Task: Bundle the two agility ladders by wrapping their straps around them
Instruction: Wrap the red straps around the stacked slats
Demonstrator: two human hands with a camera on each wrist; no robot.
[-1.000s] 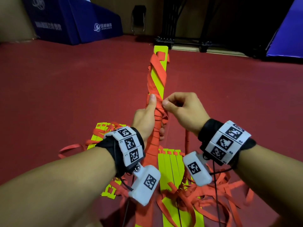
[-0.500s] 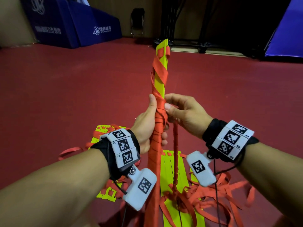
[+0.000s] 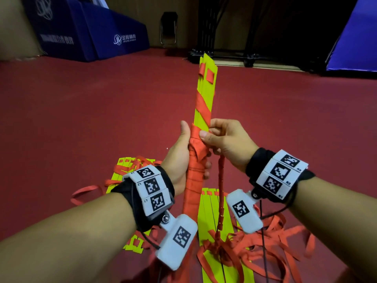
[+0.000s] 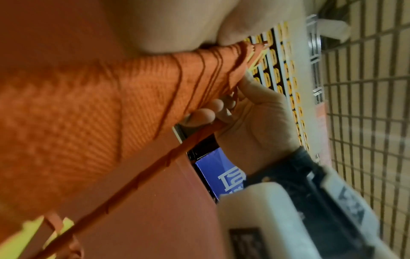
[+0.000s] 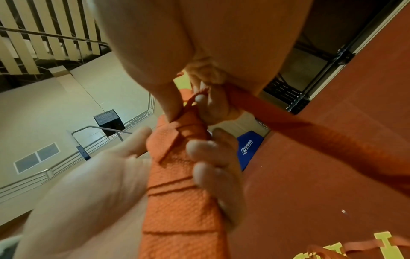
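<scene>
I hold a bundle of yellow ladder slats [image 3: 204,103] upright; its lower half is wound tight in orange-red strap. My left hand [image 3: 193,150] grips the wrapped part, thumb up along its left side. Just above, my right hand [image 3: 208,131] pinches the strap against the bundle, thumb on the front. The free strap [image 3: 221,186] hangs from that hand down to a tangle on the floor. In the left wrist view the wrapped bundle [image 4: 88,105] fills the frame with the strap [image 4: 144,173] below it. In the right wrist view the left hand's fingers [image 5: 213,175] curl round the bundle [image 5: 179,192].
More yellow slats [image 3: 208,213] and loose orange-red straps [image 3: 265,246] lie on the red floor [image 3: 81,119] under my wrists, with another heap [image 3: 120,172] at the left. Blue mats [image 3: 91,33] stand back left, a blue pad [image 3: 355,37] back right, a folding chair [image 3: 168,29] and black rack [image 3: 224,56] behind.
The bundle has turned so its flat face shows. My right hand has brought the strap round and now pinches it on the front, and the free strap hangs straight down.
</scene>
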